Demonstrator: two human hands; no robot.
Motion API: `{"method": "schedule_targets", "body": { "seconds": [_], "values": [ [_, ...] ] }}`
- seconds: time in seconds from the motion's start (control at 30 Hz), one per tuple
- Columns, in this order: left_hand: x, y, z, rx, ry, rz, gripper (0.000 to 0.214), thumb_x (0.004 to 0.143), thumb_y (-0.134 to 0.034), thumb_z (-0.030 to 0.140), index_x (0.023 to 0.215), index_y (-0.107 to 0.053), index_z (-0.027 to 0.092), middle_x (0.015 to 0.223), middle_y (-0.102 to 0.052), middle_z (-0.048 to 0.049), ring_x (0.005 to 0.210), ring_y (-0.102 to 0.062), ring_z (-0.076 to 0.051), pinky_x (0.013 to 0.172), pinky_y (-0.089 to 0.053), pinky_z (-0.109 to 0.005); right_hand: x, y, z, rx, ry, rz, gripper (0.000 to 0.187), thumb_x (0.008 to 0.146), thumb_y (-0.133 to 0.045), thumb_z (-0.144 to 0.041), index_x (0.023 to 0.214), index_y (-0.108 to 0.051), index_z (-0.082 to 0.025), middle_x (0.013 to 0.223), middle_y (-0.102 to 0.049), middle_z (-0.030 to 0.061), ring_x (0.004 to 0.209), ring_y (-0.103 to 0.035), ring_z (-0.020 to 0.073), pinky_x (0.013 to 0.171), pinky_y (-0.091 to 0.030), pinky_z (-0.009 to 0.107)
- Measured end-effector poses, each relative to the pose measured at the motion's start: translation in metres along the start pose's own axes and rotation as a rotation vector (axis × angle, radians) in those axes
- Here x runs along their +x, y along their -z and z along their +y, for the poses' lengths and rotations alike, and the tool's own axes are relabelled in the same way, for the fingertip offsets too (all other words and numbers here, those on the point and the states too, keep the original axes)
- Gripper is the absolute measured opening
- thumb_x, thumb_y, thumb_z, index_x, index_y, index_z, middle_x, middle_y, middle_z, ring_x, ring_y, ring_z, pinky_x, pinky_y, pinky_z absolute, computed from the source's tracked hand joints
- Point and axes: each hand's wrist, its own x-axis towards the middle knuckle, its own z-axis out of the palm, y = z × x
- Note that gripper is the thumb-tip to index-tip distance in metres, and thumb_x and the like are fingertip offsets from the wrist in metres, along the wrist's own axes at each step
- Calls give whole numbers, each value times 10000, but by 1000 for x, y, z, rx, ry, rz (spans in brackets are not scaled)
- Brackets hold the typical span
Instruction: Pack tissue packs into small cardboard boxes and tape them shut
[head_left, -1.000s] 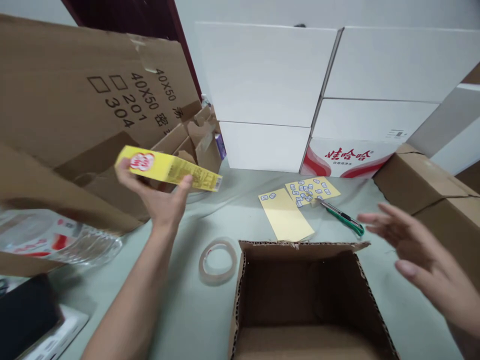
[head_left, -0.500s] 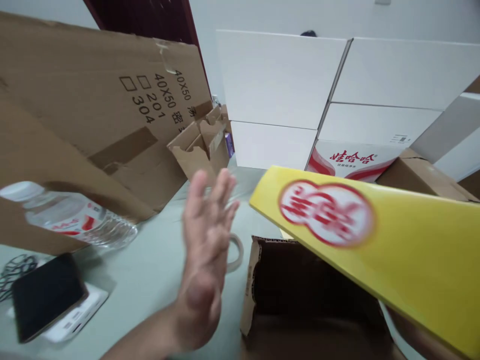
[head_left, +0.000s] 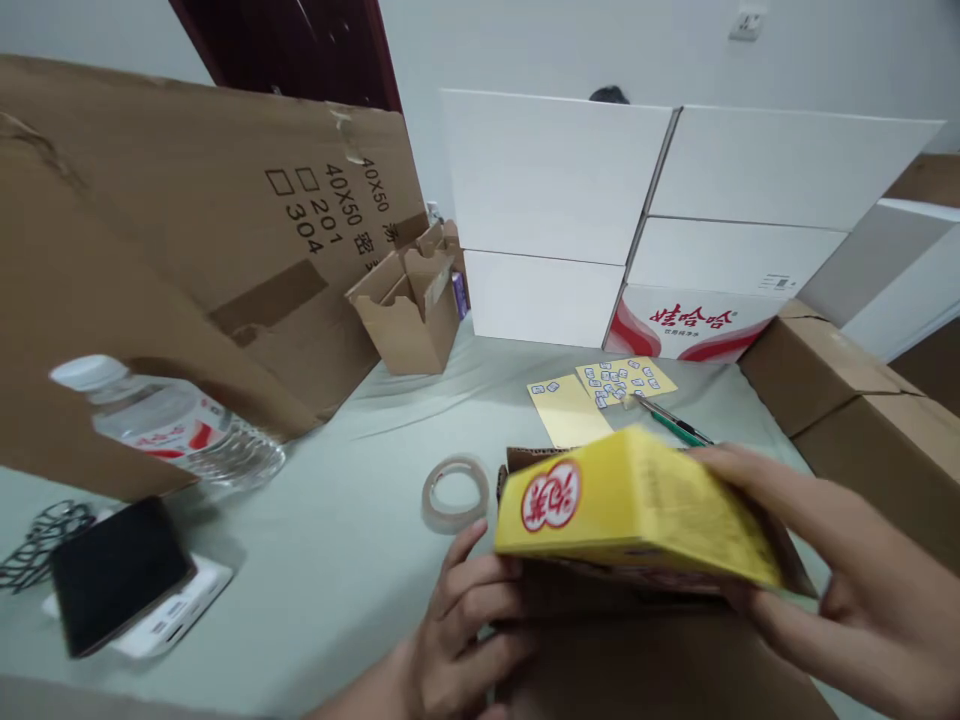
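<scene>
A tape roll (head_left: 452, 494) lies on the table cloth, near the left hand (head_left: 465, 640), whose curled fingers grip the lower edge of a yellow carton (head_left: 630, 510). The carton sits tilted just above an open cardboard box (head_left: 660, 665), its far end pressed between the right hand's (head_left: 847, 590) long fingers and thumb.

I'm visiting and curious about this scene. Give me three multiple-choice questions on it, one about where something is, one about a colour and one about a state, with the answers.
1. Where is the tape roll relative to the open carton?
A) Inside it
B) Left of it
C) On top of it

2. What colour is the box held by the left hand and right hand?
A) Yellow
B) Blue
C) Green

3. How is the water bottle lying?
A) Upright
B) Upside down
C) On its side

Answers:
1 B, the roll sits on the table beside it.
2 A, yellow panels with a red emblem.
3 C, its cap points sideways.
</scene>
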Motion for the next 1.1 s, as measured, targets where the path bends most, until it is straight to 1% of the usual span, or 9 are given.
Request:
{"method": "schedule_targets", "body": {
  "seconds": [0.17, 0.23, 0.33, 0.47, 0.7, 0.8, 0.93, 1.0, 1.1],
  "values": [
    [-12, 1, -5, 28, 69, 49, 423, 970, -241, 299, 873, -644, 214, 981, -538, -75, 1143, -500, -249, 1127, -371, -487, 4, -23, -4, -54, 48, -271, 593, 824, -518, -144, 1402, -405, -216, 1273, -619, 112, 1067, -658, 246, 849, -600, 359],
    [-22, -2, -6, 10, 81, 92, 429, 964, -255, 328, 949, -675, 239, 1167, -517, -92, 1247, -441, -272, 1105, -409, -503, -1, -26, -2, -68, 33, -269, 576, 878, -546, -220, 1435, -401, -214, 1343, -581, 123, 1141, -627, 265, 896, -587, 385],
    [-41, -11, -2, -20, 136, 213, 378, 951, -326, 388, 1069, -676, 305, 1421, -381, -45, 1358, -352, -292, 1061, -471, -505, -15, -14, 13, -45, -13, -94, 564, 922, -557, -367, 1459, -400, -300, 1414, -539, 80, 1239, -568, 286, 964, -556, 408],
    [-49, -20, 10, -67, 160, 185, 291, 905, -537, 423, 1166, -624, 327, 1466, -357, -47, 1319, -450, -290, 1039, -504, -460, -36, -5, 59, 182, -322, 187, 425, 944, -541, -394, 1364, -512, -337, 1338, -603, 74, 1191, -607, 261, 924, -566, 341],
    [-19, -22, 19, -244, 259, 31, 362, 1025, -304, 316, 1339, -433, 190, 1312, -554, -139, 1239, -555, -229, 1181, -290, -497, -52, -82, 95, 712, -508, 23, 937, 804, -699, -521, 1546, -152, -352, 1599, -271, 107, 1443, -314, 322, 1104, -392, 520],
    [-5, -19, 12, -299, 311, -67, 220, 1000, -417, 318, 1132, -535, 186, 1154, -645, -95, 1108, -624, -183, 1221, -189, -451, -43, -100, 83, 798, -480, 85, 769, 831, -686, -473, 1476, -301, -309, 1555, -340, 134, 1425, -355, 302, 1099, -408, 467],
    [10, -23, 4, -248, 592, 44, 157, 964, -494, 274, 821, -541, 230, 950, -615, -6, 993, -613, -132, 1162, -303, -333, -33, -100, 76, 890, -372, 181, 398, 871, -667, -353, 1227, -494, -314, 1410, -491, 106, 1294, -512, 250, 1006, -480, 385],
    [13, -27, 0, -186, 706, 156, 27, 928, -547, 256, 931, -574, 252, 1040, -580, -19, 1077, -576, -139, 1089, -391, -293, -33, -98, 77, 894, -360, 236, 245, 892, -640, -324, 1116, -542, -325, 1391, -510, 79, 1286, -513, 236, 958, -500, 348],
    [13, -32, -3, -118, 839, 256, 435, 898, -583, 246, 1309, -459, 319, 1340, -456, -65, 1311, -450, -186, 1100, -404, -349, -40, -96, 80, 886, -333, 198, 192, 930, -535, -431, 1059, -607, -307, 1413, -501, 85, 1291, -501, 278, 938, -504, 376]
  ]
}}
